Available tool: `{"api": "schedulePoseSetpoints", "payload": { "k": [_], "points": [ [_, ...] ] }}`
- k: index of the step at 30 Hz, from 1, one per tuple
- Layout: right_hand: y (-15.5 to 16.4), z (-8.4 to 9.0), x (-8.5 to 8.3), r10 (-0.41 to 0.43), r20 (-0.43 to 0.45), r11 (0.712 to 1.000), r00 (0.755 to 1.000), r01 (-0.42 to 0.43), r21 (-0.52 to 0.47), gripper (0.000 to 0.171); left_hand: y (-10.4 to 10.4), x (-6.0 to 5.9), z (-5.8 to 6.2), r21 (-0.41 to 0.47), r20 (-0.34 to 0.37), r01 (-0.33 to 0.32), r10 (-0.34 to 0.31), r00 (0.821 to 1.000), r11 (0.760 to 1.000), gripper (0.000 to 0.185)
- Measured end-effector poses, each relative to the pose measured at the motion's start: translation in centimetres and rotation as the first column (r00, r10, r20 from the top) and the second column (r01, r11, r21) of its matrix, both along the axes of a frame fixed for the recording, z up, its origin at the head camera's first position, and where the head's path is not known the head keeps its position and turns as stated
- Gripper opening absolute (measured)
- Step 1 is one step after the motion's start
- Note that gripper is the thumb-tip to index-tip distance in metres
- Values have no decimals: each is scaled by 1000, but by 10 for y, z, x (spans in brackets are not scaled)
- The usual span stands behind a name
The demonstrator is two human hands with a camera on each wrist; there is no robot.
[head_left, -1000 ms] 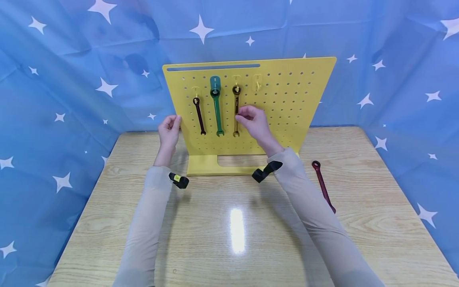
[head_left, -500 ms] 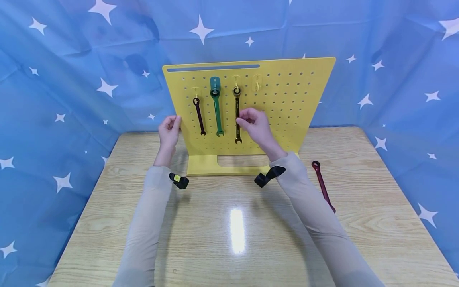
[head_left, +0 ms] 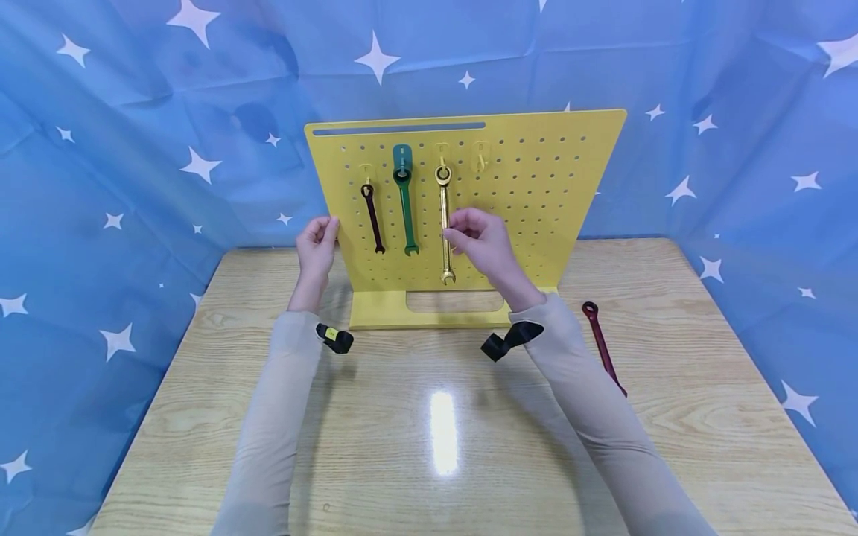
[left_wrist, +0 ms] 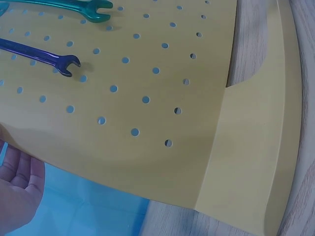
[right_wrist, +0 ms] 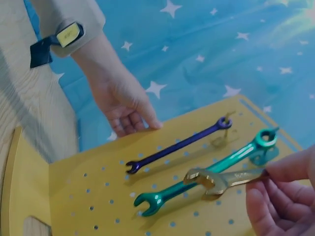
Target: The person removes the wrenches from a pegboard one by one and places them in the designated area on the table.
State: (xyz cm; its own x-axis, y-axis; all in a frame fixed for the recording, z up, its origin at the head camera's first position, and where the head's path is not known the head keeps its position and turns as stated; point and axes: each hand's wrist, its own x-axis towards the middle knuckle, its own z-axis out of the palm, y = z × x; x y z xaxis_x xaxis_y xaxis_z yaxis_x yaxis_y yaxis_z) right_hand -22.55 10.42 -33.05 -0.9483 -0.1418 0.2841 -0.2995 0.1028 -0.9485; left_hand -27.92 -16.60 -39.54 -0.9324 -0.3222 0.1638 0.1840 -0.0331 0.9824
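My right hand (head_left: 488, 242) pinches a gold combination wrench (head_left: 445, 205) by the middle of its shaft, between thumb and fingers. Its ring end is up at a yellow hook on the yellow pegboard (head_left: 378, 307); the open end points down and stands off the board, overlapping the green wrench (right_wrist: 224, 164) in the right wrist view. At the board's left edge, my left hand (head_left: 315, 246) grips the rim, thumb in front and fingers partly hidden behind. A small dark purple wrench (head_left: 373, 217) and the green one hang by their rings to the left of the gold one.
Right of the gold wrench, a bare yellow hook (head_left: 480, 158) sits on the board. A dark red wrench (head_left: 602, 344) lies on the wooden table (head_left: 375, 447), beside my right forearm. Behind everything hangs a blue star-patterned cloth (head_left: 724, 74).
My right hand has moved slightly down and right, and the gold wrench's lower end has come down and out from the board. The left hand stays at the edge.
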Motion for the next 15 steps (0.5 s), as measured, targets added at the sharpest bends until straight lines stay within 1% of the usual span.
{"api": "schedulePoseSetpoints", "payload": {
  "k": [9, 12, 15],
  "points": [
    [0, 17, 13, 67, 83, 994, 994, -59, -95, 4, 0, 0, 1, 4, 4, 2, -2, 1000, 1000, 14],
    [0, 22, 15, 82, 93, 991, 992, -71, -117, 4, 0, 0, 1, 18, 0, 5, -5, 1000, 1000, 14],
    [0, 25, 16, 90, 83, 989, 992, -80, -124, 5, 0, 0, 1, 24, -3, 9, -9, 1000, 1000, 15]
  ]
}}
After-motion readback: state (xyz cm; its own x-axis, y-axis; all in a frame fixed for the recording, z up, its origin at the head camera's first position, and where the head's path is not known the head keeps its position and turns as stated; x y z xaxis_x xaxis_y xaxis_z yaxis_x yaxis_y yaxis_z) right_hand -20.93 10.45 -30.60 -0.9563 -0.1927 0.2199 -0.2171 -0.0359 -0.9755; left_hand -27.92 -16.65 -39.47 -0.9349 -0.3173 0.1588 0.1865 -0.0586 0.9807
